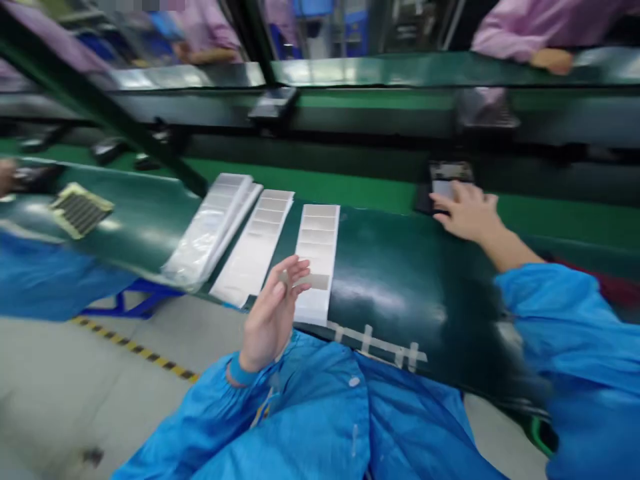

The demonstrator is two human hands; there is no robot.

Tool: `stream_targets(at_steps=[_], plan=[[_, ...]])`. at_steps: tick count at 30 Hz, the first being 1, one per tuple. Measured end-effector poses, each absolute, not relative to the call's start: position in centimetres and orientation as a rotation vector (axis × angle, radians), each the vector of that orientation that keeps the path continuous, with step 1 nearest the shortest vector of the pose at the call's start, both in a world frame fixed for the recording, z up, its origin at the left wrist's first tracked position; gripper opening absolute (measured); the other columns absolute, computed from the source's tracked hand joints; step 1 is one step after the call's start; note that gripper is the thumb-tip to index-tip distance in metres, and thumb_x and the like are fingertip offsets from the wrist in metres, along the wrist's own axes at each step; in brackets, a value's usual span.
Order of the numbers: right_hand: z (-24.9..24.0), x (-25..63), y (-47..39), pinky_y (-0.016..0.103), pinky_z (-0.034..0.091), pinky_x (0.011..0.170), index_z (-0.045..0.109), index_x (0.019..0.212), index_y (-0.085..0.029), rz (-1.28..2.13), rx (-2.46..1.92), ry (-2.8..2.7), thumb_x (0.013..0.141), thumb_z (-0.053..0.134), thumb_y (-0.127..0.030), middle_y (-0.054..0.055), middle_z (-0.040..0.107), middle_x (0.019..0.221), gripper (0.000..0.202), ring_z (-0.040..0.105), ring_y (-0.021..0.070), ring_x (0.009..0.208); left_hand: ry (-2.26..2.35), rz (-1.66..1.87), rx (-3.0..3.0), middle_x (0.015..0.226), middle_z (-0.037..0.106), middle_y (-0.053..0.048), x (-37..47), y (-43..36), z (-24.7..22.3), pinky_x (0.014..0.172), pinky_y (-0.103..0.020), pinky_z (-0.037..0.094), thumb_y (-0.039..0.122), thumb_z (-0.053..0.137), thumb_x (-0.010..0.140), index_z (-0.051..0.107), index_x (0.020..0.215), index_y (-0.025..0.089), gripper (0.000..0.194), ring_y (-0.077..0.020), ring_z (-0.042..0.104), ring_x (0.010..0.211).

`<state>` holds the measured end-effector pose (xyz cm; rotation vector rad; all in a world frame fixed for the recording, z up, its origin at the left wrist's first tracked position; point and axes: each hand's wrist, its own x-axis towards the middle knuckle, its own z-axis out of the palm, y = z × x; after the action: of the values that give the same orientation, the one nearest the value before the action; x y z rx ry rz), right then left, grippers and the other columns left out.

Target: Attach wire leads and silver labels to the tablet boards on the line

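My left hand [270, 317] is raised over the table's near edge, palm turned inward, fingers apart and loosely bent. I cannot make out anything firmly held in it. Just behind its fingertips lies a white label sheet [319, 233] with silvery-grey strips; one separate grey strip [318, 282] is on its lower half. My right hand [473, 213] reaches far forward, its fingers spread over a flat black device [451, 172] with a light grey panel. The fingertips touch the device's near part, which they partly hide.
Left of the sheet lie another label sheet [260, 240] and a plastic-wrapped stack of sheets [210, 227]. A slanted green post [115, 123] crosses the left side. A co-worker's blue sleeve [50, 277] is beside a yellowish gridded piece [81, 209]. Further devices [274, 103] stand along the line.
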<state>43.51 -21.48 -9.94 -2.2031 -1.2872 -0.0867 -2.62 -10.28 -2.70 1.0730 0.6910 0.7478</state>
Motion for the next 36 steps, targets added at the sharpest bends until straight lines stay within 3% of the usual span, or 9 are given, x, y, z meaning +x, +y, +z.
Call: stream_targets(at_steps=[2,5,7,9,13,19,24,32,36], plan=[[-8.9,44.1,-19.5,0.075,0.017,0.109,0.077,0.092,-0.017,-0.126,-2.153,-1.176,0.088,0.076,-0.053,0.026,0.055,0.154,0.037,0.036,0.0498,0.15,0.713,0.772,1.114,0.139,0.065,-0.012,-2.8,-9.5,-2.8,0.1,-0.038,0.053,0.051,0.067,0.095,0.066,0.136,0.024,0.049,-0.0267,0.061,0.128],[-7.1,37.8,-17.8,0.065,0.032,0.109,0.071,0.086,-0.013,0.133,-1.896,-1.046,0.083,0.08,-0.038,0.03,0.057,0.143,0.026,0.043,0.0438,0.141,0.715,0.912,1.316,0.145,0.059,-0.012,-2.5,-8.6,-3.7,0.105,-0.04,0.051,0.06,0.069,0.094,0.058,0.144,0.028,0.06,-0.0279,0.056,0.134],[-6.1,30.3,-17.5,0.051,0.048,0.099,0.07,0.084,-0.015,0.383,-1.79,-1.165,0.085,0.076,-0.043,0.02,0.07,0.12,0.029,0.062,0.0297,0.112,0.66,1.034,1.514,0.153,0.052,-0.012,-1.9,-8.1,-4.4,0.111,-0.044,0.048,0.076,0.074,0.083,0.048,0.153,0.033,0.086,-0.0312,0.051,0.141],[-5.2,22.8,-17.6,0.034,0.055,0.081,0.071,0.081,-0.018,0.718,-1.624,-1.265,0.094,0.064,-0.053,0.008,0.074,0.093,0.039,0.065,0.0179,0.084,0.576,1.092,1.712,0.161,0.043,-0.012,-1.5,-7.6,-4.8,0.117,-0.049,0.042,0.088,0.078,0.068,0.033,0.162,0.037,0.116,-0.0358,0.045,0.147],[-3.2,14.2,-19.2,0.026,0.046,0.069,0.073,0.087,-0.016,1.627,-0.995,-0.895,0.095,0.062,-0.061,0.005,0.072,0.087,0.047,0.059,0.0123,0.071,0.452,1.071,1.958,0.17,0.03,-0.012,-1.5,-6.8,-4.4,0.122,-0.057,0.036,0.097,0.077,0.056,0.007,0.168,0.043,0.142,-0.0409,0.038,0.153],[-1.8,13.4,-21.6,0.024,0.033,0.058,0.072,0.089,-0.016,1.795,-0.872,-0.749,0.08,0.083,-0.055,-0.002,0.061,0.072,0.042,0.047,0.0093,0.062,0.58,1.059,1.999,0.173,0.024,-0.015,-1.6,-7.2,-3.6,0.117,-0.06,0.042,0.111,0.064,0.039,-0.013,0.168,0.039,0.167,-0.044,0.038,0.153],[-0.8,12.5,-22.4,0.023,0.033,0.059,0.066,0.081,-0.018,1.722,-1.051,-0.764,0.073,0.09,-0.06,-0.002,0.06,0.071,0.049,0.046,0.0087,0.061,0.313,1.083,1.963,0.173,0.025,-0.012,-1.9,-7.3,-4.2,0.12,-0.06,0.039,0.101,0.074,0.051,-0.005,0.169,0.046,0.152,-0.0416,0.041,0.151],[0.0,12.6,-21.7,0.031,0.044,0.064,0.064,0.079,-0.023,1.035,-1.502,-1.284,0.093,0.069,-0.055,0.002,0.06,0.073,0.035,0.055,0.0179,0.067,0.278,1.067,2.34,0.171,0.025,-0.022,-7.9,-5.1,-4.2,0.116,-0.065,0.043,0.07,0.083,0.079,-0.01,0.17,0.037,0.134,-0.044,0.039,0.152],[-1.2,13.3,-20.4,0.034,0.045,0.061,0.067,0.081,-0.028,0.794,-1.546,-1.261,0.088,0.072,-0.055,0.004,0.063,0.08,0.028,0.056,0.021,0.068,0.673,0.939,2.41,0.163,0.037,-0.02,-12.3,-4.3,-5.1,0.125,-0.06,0.036,0.062,0.072,0.092,0.024,0.167,0.03,0.095,-0.0387,0.038,0.152]])
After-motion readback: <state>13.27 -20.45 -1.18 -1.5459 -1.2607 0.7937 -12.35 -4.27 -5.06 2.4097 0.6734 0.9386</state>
